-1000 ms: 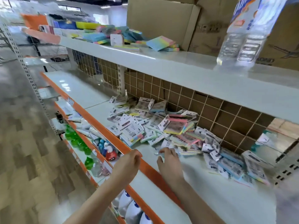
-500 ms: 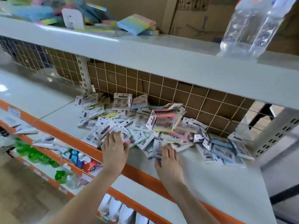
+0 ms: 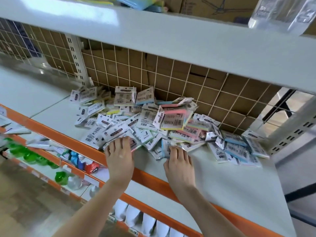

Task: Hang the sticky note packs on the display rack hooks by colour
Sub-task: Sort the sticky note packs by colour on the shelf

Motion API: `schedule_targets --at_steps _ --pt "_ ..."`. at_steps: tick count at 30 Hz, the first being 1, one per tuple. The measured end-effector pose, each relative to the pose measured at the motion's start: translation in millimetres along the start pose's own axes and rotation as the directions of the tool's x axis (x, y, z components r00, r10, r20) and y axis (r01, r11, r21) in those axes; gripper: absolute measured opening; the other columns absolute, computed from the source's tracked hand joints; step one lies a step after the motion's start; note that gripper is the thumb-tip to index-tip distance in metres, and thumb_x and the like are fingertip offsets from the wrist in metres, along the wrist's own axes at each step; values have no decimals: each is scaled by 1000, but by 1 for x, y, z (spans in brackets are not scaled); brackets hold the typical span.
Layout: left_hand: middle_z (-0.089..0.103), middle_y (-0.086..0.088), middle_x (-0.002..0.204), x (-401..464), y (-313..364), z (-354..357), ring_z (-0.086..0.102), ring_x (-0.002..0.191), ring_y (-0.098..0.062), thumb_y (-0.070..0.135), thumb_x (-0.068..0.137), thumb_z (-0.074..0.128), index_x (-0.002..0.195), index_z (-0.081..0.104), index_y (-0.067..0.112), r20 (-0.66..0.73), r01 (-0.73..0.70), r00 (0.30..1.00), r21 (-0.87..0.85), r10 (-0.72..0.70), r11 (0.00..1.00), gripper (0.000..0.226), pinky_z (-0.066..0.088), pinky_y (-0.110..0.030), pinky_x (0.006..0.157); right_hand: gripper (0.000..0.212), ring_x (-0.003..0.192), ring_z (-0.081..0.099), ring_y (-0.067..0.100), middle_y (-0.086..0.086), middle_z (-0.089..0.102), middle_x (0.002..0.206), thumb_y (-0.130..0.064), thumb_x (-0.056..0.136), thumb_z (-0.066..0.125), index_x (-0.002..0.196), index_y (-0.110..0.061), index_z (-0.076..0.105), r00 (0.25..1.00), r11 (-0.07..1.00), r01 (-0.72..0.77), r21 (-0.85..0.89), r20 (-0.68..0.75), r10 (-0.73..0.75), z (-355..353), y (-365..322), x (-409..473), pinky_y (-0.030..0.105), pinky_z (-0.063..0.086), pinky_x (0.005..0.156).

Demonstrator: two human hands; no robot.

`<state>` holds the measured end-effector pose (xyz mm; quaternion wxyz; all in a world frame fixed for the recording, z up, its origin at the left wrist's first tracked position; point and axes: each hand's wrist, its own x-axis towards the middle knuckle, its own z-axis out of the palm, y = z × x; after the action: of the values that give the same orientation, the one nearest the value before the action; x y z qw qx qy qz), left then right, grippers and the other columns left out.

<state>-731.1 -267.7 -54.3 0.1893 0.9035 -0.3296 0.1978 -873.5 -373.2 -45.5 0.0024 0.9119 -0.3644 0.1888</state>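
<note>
A heap of sticky note packs [image 3: 164, 124] in clear wrappers with white header cards lies on the white shelf [image 3: 230, 182], against the wire grid back panel [image 3: 188, 79]. Pink, blue, yellow and green pads show through. My left hand [image 3: 119, 156] lies palm down on a pack at the heap's front left, fingers stretched over it. My right hand [image 3: 177, 161] rests with its fingertips on a blue-edged pack [image 3: 165, 147] at the front of the heap. No hooks are visible on the grid.
An upper white shelf [image 3: 153, 38] overhangs the heap, carrying a clear water bottle [image 3: 280, 14], pastel pads and cardboard boxes. The shelf's orange front edge [image 3: 150, 178] runs below my hands. Lower shelves hold green bottles [image 3: 30, 154] and white containers.
The view has closed in on the heap. Both hands moved forward from the shelf edge onto the front packs, the left one settling on a pack.
</note>
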Motion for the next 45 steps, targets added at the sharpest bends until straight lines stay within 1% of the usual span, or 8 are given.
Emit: schedule_targets --at_steps 8,14,19,25,29,36,41,45 --pt "61 -13 109 -18 14 -21 42 105 -26 -4 76 63 123 57 7 -110 -138 988 -337 107 931 49 47 -46 81 43 73 66 28 8 66 84 -7 49 79 89 -9 66 998 1000 12 27 -56 -10 -6 1 -2 34 55 62" --pt "58 -7 108 -23 44 -56 51 101 -24 31 96 40 124 55 6 54 102 995 -626 -87 773 40 44 -37 84 21 73 65 27 3 66 80 -16 67 74 86 -14 65 992 994 -1 107 -123 14 -15 3 -7 33 54 61" --pt "55 -5 84 -26 71 -76 49 73 -16 21 98 45 106 55 5 80 180 981 -730 -179 659 21 37 -14 62 24 94 59 29 6 65 99 -25 91 47 106 -13 62 978 891 -151 427 -65 197 -40 26 -14 39 48 79" --pt "30 -2 61 -29 119 -85 29 50 -9 17 96 51 66 32 12 262 380 912 -830 -316 408 36 25 -23 49 38 62 31 19 -1 31 64 -12 91 54 62 -18 31 853 415 -387 823 148 501 -89 82 -11 33 25 59" --pt "33 -2 61 -37 145 -79 32 56 -15 9 91 56 67 39 7 478 549 824 -807 -304 219 29 29 -30 57 34 51 30 6 -2 31 59 -14 94 55 66 -15 36 815 189 -369 910 219 536 -120 115 -24 22 25 51" --pt "62 -11 72 -47 187 -77 62 59 -17 -9 86 46 83 51 7 761 707 642 -635 -92 -312 17 49 -26 54 23 86 69 21 12 65 103 2 90 58 106 -13 49 762 -254 -337 907 421 492 -138 137 -43 29 56 63" --pt "64 -16 80 -59 208 -78 63 67 -22 -6 86 40 91 58 -1 833 720 553 -459 31 -520 19 54 -24 52 53 102 64 26 7 57 108 11 86 58 121 -22 37 781 -216 -394 893 450 433 -135 155 -58 30 60 68" --pt "63 -19 95 -71 220 -81 61 81 -27 -7 83 38 102 61 -1 805 706 587 -459 84 -540 30 55 -32 66 37 87 63 8 -1 60 98 2 85 65 110 -17 46 805 -25 -494 869 468 365 -135 171 -67 18 54 65"
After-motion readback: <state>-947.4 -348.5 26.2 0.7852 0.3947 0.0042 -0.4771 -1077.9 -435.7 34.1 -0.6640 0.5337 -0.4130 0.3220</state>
